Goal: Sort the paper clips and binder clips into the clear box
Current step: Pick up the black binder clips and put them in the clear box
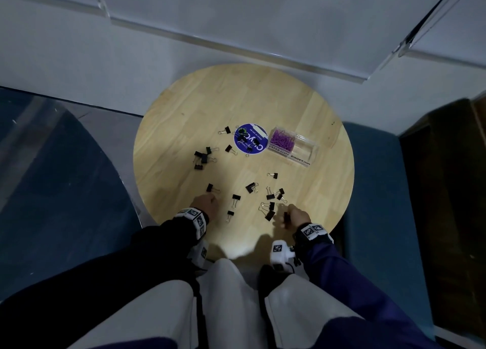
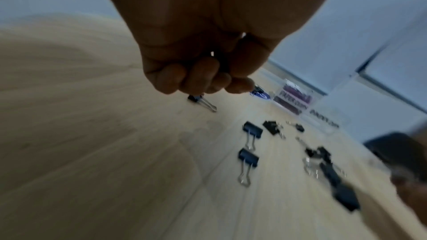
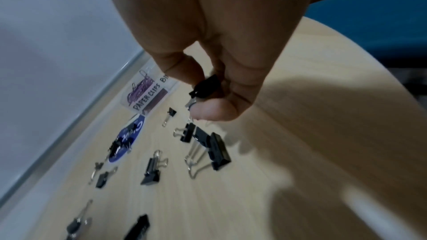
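Sorting stands part done: purple paper clips (image 1: 283, 141) fill one compartment of the clear box (image 1: 293, 146), its binder compartment looks empty, binder clips (image 1: 271, 193) litter the table (image 1: 263, 104), right hand (image 1: 295, 215) pinches one, left hand (image 1: 206, 204) curled, contents unclear.

On my left arm: black sleeve (image 1: 147, 241), wristband (image 1: 196, 217) in white with black square fiducial markers. On my right arm: dark purple-blue sleeve (image 1: 339, 275), matching marker wristband (image 1: 311, 230), and a white wrist camera block (image 1: 280, 254) with one marker and a short black cable. Legs: light grey trousers (image 1: 163, 309).
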Demonstrator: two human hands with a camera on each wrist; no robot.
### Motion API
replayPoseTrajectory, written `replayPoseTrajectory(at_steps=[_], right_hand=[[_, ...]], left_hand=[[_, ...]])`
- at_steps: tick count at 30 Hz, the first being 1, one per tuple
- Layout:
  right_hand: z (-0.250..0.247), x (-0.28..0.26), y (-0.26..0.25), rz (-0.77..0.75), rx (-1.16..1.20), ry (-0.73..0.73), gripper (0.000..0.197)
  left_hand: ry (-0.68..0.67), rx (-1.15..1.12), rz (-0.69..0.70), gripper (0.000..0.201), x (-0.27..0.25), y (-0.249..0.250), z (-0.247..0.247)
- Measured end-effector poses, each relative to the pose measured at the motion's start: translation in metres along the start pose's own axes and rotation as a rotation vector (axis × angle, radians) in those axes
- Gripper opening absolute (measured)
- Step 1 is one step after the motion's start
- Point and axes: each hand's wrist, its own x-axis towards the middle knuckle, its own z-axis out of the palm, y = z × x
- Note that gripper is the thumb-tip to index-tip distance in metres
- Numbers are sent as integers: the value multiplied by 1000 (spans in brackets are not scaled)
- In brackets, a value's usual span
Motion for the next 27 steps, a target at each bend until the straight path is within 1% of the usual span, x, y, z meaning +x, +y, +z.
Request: replayPoseTrajectory(at_steps=[2, 3, 6, 7, 9, 10, 12, 14, 15, 17, 20, 21, 22, 23, 25, 26, 27], right_hand=[[-1, -1, -5, -32, 91, -33, 28], [-1, 2, -7, -34, 120, -37, 29], [-3, 9, -10, 12, 160, -15, 35], [-5, 9, -13, 8, 166, -13, 35], [-8, 4, -17, 8, 230, -38, 31], [-9, 0, -20, 21, 281, -62, 26], [-9, -4, -22, 7, 288, -80, 13], [-8, 1, -20, -12, 203, -34, 26], [-7, 7, -18, -10, 111, 2, 34], [-2, 12, -12, -4, -64, 61, 41], [4, 14, -7, -32, -236, 72, 37], [6, 16, -5, -54, -314, 56, 31], [9, 17, -5, -60, -353, 61, 21], [11, 15, -7, -79, -414, 87, 18], [15, 18, -5, -114, -555, 101, 27], [17, 20, -1, -140, -655, 117, 29], [19, 21, 2, -138, -702, 124, 36]], left_hand=[[-40, 138, 41, 22, 0, 0, 6], [-59, 198, 55, 28, 1, -1, 9], [-119, 341, 106, 65, 5, -3, 22], [-128, 381, 116, 71, 6, -2, 28], [-125, 462, 142, 71, 9, 4, 38], [-119, 490, 150, 67, 9, 7, 42], [-112, 516, 161, 59, 10, 11, 46], [-114, 512, 174, 50, 11, 11, 49], [-117, 502, 177, 46, 10, 10, 49], [-119, 491, 178, 44, 10, 9, 48], [-111, 506, 149, 47, 11, 9, 46], [-107, 507, 135, 48, 12, 9, 45], [-105, 504, 126, 47, 13, 9, 44], [-100, 491, 119, 46, 13, 8, 43], [-99, 401, 112, 39, 12, 6, 38], [-95, 313, 111, 35, 12, 6, 36], [-80, 230, 107, 32, 13, 5, 34]])
